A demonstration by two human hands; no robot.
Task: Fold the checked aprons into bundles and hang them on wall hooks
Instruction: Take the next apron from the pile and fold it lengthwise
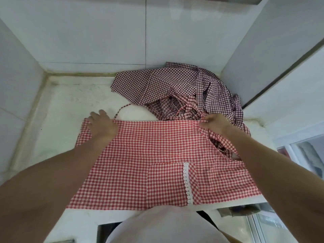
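On white counter (66, 102), left hand (100, 124) flat, right hand (214, 124) pinching gingham red apron (149, 146).

A white counter (66, 102) carries a spread red checked apron (149, 146) and a crumpled maroon one (157, 81).

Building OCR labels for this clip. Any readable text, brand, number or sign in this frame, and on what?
None readable.
Red checked apron: gingham and a lace strip on the pocket, no print or label visible.
Dark checked apron: pattern only, no tag showing.
White counter and wall tiles: blank.
Items behind the glass at right: too blurred to tell.
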